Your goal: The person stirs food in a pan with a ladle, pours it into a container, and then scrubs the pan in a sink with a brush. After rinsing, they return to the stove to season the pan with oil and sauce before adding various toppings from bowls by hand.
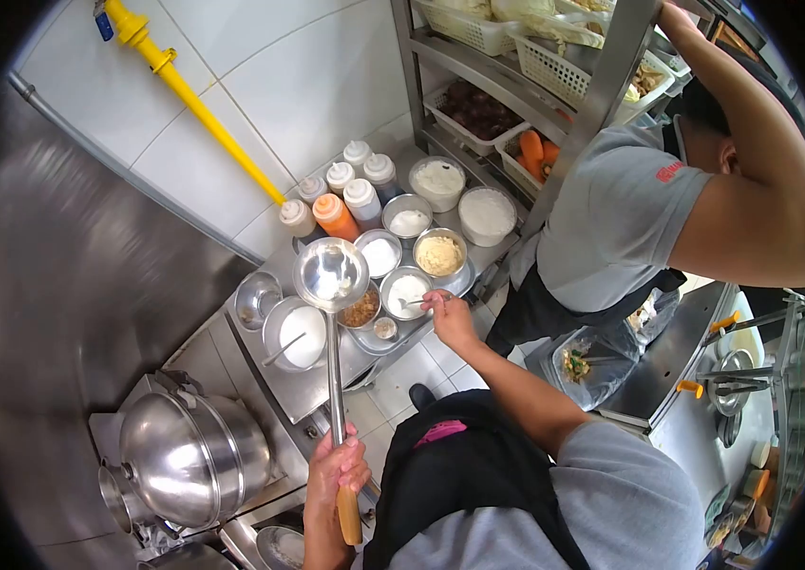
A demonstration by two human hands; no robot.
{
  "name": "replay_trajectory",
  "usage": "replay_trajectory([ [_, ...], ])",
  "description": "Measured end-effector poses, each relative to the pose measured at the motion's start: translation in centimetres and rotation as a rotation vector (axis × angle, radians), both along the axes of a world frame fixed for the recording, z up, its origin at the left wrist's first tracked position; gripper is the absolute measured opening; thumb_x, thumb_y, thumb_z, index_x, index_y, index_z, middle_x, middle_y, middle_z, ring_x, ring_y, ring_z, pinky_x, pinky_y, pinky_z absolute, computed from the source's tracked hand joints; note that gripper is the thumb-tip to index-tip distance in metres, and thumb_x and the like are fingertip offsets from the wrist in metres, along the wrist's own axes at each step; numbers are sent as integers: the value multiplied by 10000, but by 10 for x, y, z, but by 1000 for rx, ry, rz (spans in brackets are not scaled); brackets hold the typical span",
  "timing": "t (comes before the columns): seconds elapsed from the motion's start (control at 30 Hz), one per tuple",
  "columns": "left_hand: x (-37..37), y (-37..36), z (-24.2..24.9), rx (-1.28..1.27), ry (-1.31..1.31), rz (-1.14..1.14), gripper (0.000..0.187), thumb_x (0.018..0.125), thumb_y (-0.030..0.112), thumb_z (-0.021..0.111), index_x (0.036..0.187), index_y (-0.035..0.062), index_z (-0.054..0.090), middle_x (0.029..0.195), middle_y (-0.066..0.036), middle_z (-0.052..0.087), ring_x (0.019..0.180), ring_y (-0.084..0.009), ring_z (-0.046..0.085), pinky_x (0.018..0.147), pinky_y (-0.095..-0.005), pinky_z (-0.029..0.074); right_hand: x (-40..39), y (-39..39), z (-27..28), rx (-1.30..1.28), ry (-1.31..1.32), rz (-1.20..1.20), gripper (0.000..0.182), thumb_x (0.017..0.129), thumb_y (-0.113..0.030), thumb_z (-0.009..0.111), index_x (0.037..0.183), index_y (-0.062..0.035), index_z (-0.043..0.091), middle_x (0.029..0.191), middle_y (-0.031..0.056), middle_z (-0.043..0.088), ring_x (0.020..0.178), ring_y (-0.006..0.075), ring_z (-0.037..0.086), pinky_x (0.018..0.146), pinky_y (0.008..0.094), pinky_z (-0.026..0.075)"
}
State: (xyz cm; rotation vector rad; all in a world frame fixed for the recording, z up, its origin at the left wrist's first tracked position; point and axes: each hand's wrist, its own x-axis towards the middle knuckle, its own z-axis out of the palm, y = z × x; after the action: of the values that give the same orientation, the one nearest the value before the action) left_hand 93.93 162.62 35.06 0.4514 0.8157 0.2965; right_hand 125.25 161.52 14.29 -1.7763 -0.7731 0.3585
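Observation:
My left hand point(338, 465) is wrapped round the long handle of a steel ladle point(331, 275), near its wooden grip. The ladle's bowl hangs over the seasoning containers. In my right hand point(450, 318) is a small spoon point(416, 302), its tip in a metal bowl of white powder point(406, 288). Close by are a bowl of pale yellow powder point(440, 256), another bowl of white powder point(378, 255) and a bowl of brown granules point(360, 312), partly behind the ladle. A larger bowl of white contents point(303, 338) with its own spoon stands left of the ladle handle.
Several squeeze bottles point(334, 215) stand against the tiled wall, below a yellow pipe point(203, 104). A large domed steel pot point(179, 456) is at lower left. On the right, a co-worker in a grey shirt point(602, 209) stands beside a shelf rack point(602, 104) holding food baskets.

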Motion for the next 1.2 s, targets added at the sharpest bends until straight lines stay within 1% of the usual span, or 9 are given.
replay_trajectory([
  [0.13,-6,-4,-5,44,69,-1,154,960,94,574,1091,88,493,589,12,392,387,-82,350,375,-262,342,11,-18,10,2,75,-40,417,1066,-269,396,989,21,685,947,66,730,486,99,529,505,286,467],
  [0.3,1,-2,-3,177,184,-47,164,952,99,588,1079,93,485,595,7,401,395,-91,357,387,-265,335,16,-33,77,83,387,-59,332,1054,-252,436,1064,8,643,890,78,730,463,73,496,454,262,440],
  [0.43,-2,4,-7,146,192,-162,173,947,114,603,1076,90,490,600,3,406,406,-85,366,393,-256,325,20,-27,117,213,403,-8,351,1070,-240,397,1076,25,627,888,97,730,475,84,517,454,261,434],
  [0.5,-1,5,-8,61,125,-233,176,947,122,606,1084,83,502,606,2,410,411,-84,367,399,-254,328,31,-14,107,240,-29,-57,359,1073,-235,383,1074,37,616,891,114,731,478,91,519,453,261,422],
  [0.6,4,5,-7,18,116,-235,171,951,124,603,1090,80,513,615,6,404,407,-81,352,393,-254,321,52,-1,112,237,275,-145,355,1069,-239,389,1078,30,621,898,123,733,575,142,610,547,286,481],
  [0.7,6,11,-5,-24,107,-235,175,951,122,601,1096,79,513,616,6,394,403,-77,335,386,-254,312,80,23,87,265,177,-203,355,1076,-254,392,1132,20,609,944,104,717,648,105,613,545,232,479],
  [0.73,6,14,-4,-21,114,-206,180,949,118,603,1100,79,513,617,4,396,403,-78,335,388,-255,311,96,45,53,386,72,-244,346,1069,-241,403,1110,21,626,928,123,724,768,181,688,639,288,524],
  [0.93,3,37,-3,38,117,-163,189,937,112,612,1092,74,510,617,-5,406,401,-84,335,389,-262,312,118,100,16,-159,-156,-205,335,1009,-223,405,1029,-22,672,943,155,729,874,343,694,786,435,526],
  [1.2,5,47,-1,55,149,-156,211,939,102,598,1109,75,476,584,-8,389,382,-94,342,385,-272,320,124,111,-10,-80,-32,-200,360,1023,-234,385,1016,-12,669,890,144,739,844,327,703,797,420,527],
])
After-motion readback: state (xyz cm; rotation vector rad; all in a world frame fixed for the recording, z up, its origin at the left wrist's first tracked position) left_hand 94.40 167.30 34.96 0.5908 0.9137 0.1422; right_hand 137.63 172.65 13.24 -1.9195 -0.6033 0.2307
